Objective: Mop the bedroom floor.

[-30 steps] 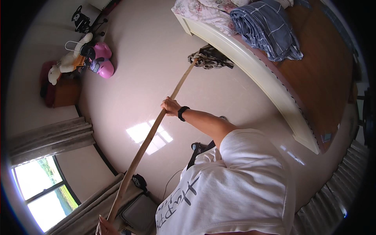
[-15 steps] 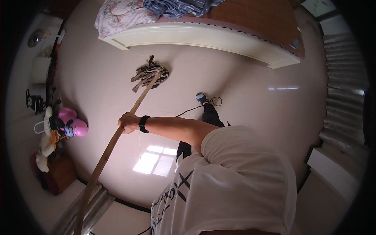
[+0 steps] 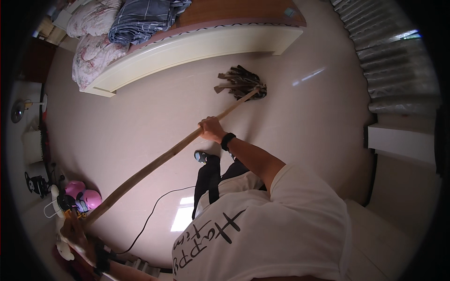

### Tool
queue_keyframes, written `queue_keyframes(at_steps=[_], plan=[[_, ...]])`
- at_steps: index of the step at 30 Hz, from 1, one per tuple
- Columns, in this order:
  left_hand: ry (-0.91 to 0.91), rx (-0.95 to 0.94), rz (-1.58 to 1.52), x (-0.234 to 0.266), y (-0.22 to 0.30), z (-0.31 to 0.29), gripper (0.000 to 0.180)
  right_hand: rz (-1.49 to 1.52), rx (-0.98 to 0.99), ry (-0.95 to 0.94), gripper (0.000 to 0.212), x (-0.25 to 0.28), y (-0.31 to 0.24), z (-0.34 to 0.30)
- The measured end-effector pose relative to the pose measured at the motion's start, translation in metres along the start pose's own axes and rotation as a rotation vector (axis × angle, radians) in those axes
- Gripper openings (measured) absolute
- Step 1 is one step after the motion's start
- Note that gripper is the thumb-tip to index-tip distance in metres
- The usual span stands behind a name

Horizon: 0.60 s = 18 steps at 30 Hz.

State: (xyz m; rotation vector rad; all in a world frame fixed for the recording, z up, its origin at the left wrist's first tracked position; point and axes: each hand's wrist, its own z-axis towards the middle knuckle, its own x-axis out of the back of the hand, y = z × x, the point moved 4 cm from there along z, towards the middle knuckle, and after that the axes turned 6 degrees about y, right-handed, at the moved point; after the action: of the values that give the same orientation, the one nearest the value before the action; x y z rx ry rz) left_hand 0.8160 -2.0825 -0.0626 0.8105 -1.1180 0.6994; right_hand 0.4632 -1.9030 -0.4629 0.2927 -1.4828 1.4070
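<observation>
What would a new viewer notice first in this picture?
First comes the long wooden mop handle, crossing the floor diagonally, with the dark stringy mop head resting near the cream bed frame. The right hand, with a black wristband, grips the handle at its middle; the left hand holds the end at lower left. Pink toys lie nearby.

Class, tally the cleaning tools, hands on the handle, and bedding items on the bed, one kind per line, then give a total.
Mop with wooden handle: 1
Hands on the handle, right hand and left hand: 2
Bedding on the bed, floral quilt and grey checked blanket: 2
Total: 5
</observation>
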Motion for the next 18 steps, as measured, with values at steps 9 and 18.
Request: queue_keyframes(at_steps=[9, 18], plan=[[-0.103, -0.310, -0.345, -0.137, 0.210, -0.052, 0.034, -0.294, -0.526, -0.074, 0.006, 0.117, 0.200, -0.173], [-0.008, -0.429, -0.074, -0.066, 0.169, -0.148, 0.037, -0.114, -0.264, -0.262, 0.007, 0.078, 0.142, -0.228]])
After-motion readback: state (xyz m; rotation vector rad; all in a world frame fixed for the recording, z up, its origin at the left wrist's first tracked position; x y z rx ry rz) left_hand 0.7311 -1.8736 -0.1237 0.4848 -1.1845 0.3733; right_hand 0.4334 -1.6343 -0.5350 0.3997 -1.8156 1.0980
